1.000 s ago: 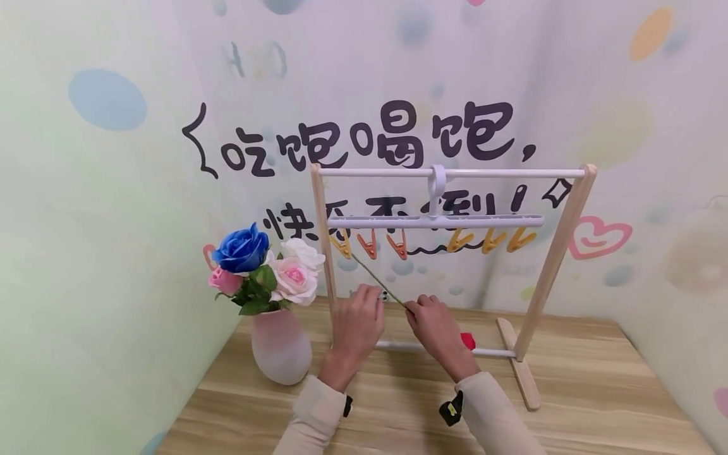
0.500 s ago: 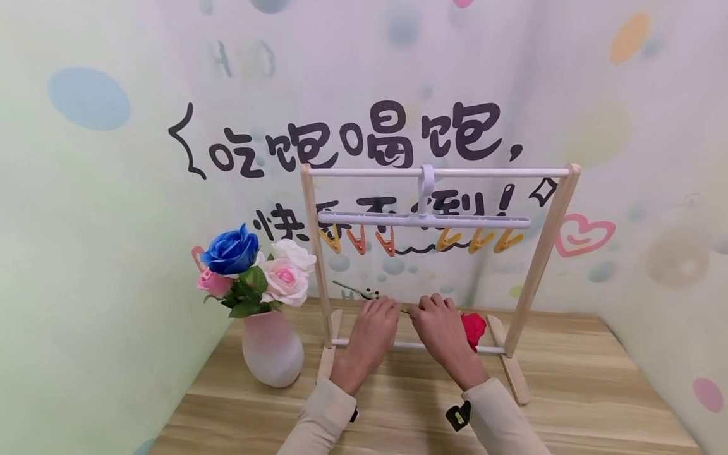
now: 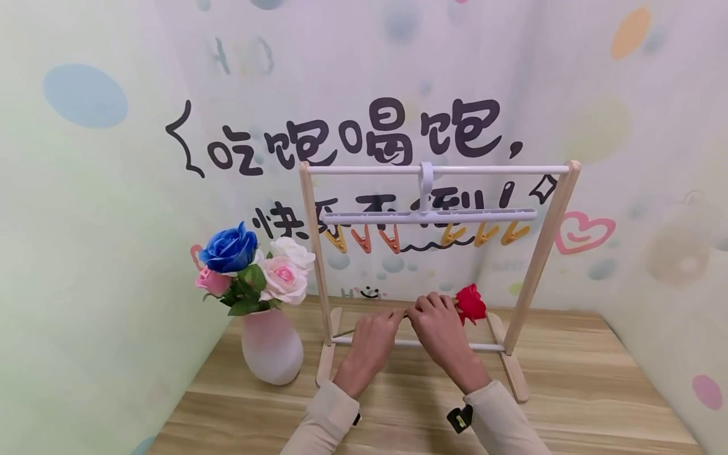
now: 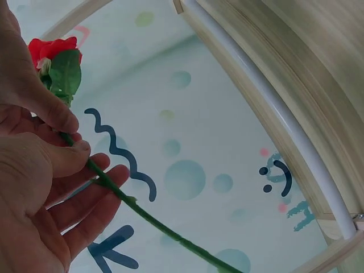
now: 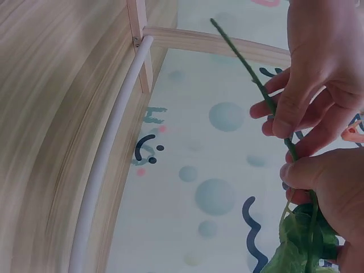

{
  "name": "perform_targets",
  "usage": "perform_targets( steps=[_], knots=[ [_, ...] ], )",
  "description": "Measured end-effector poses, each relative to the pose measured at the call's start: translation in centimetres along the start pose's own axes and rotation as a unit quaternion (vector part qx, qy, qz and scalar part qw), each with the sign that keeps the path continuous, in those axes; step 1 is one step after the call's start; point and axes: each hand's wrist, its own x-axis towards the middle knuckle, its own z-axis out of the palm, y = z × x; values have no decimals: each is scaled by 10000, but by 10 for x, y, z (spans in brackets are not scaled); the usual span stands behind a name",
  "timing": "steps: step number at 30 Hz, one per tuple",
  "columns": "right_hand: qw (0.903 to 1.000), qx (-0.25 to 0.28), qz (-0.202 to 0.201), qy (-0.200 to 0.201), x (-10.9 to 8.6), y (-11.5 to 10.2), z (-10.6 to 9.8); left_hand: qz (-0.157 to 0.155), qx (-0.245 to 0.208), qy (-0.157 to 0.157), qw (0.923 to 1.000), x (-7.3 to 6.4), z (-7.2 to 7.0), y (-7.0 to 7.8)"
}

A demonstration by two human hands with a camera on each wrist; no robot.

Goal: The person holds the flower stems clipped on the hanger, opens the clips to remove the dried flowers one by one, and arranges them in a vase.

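Note:
An artificial red rose (image 3: 471, 304) is held between both hands, its head at the right and its bare stem end low at the left. My right hand (image 3: 438, 322) pinches the stem just below the flower and leaves. My left hand (image 3: 372, 338) holds the stem farther down, close beside the right. In the left wrist view, the left thumb and fingers lie about the green stem (image 4: 165, 228). Green leaves (image 5: 304, 242) hang by the right hand in the right wrist view. Both hands are in front of the rack's lower bar (image 3: 421, 343).
A wooden rack (image 3: 542, 265) stands on the wood-grain table (image 3: 591, 373). From its top bar hangs a white hanger (image 3: 426, 217) with several orange and yellow clips (image 3: 390, 240). At the left, a pink-white vase (image 3: 272, 347) holds a blue rose (image 3: 229, 248) and pink and white roses.
The stem's free end has swung down from near the clips to the lower bar, while the red flower rose into view beside the right hand. My left hand moved in onto the stem.

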Motion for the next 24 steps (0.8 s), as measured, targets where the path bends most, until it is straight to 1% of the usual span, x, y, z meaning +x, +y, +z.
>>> perform_targets(
  steps=[6, 9, 11, 14, 15, 17, 20, 22, 24],
  knots=[
    [9999, 98, -82, 91, 0, -2, -2, -116, 27, -290, 9995, 0, -5, 2],
    [9995, 162, -86, 247, 0, -3, -5, -234, -35, -382, 9990, 0, -9, 2],
    [9985, 232, -84, 493, 1, -3, -8, -329, -97, -421, 9985, -1, -11, 2],
    [9932, 441, -41, 1074, 1, -2, -15, -483, -270, -441, 9975, -3, -14, 1],
    [9895, 538, -38, 1341, 2, 0, -17, -522, -311, -432, 9972, -4, -15, 0],
    [9790, 719, -20, 1910, 2, 3, -20, -602, -394, -388, 9967, -5, -17, -2],
    [9595, 852, 79, 2683, 1, 11, -26, -642, -465, -243, 9966, -7, -20, -6],
    [9476, 863, 211, 3070, 0, 18, -29, -677, -584, -113, 9959, -8, -22, -8],
    [9379, 865, 406, 3336, -1, 27, -31, -711, -747, 24, 9947, -8, -25, -10]
  ],
)
